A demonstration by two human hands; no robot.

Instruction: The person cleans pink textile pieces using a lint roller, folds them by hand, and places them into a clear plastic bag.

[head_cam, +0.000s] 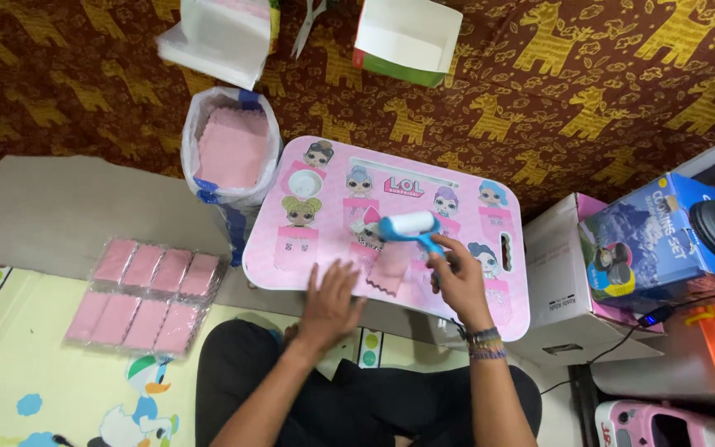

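The right hand (459, 277) is clenched around the blue handle of a lint roller (408, 225), whose white drum sits just above a small pink cloth (391, 266) lying flat on the pink lap table (324, 248) that serves as the worktop. The left hand (330, 302) is released and spread flat, its fingertips touching the worktop at the cloth's left edge, not grasping anything.

To roll this well, the left fingers look best kept pressing the near edge so the light cloth cannot lift and stick to the drum. Strokes should probably run away from the pinned edge, in 1 direction, with even pressure, each pass overlapping the last.

A white plastic bag (231, 149) holding a stack of pink cloths stands just beside the worktop's far left corner. Well apart on the left, 2 clear packets of pink cloths (146, 298) lie on the floor mat (35, 364).
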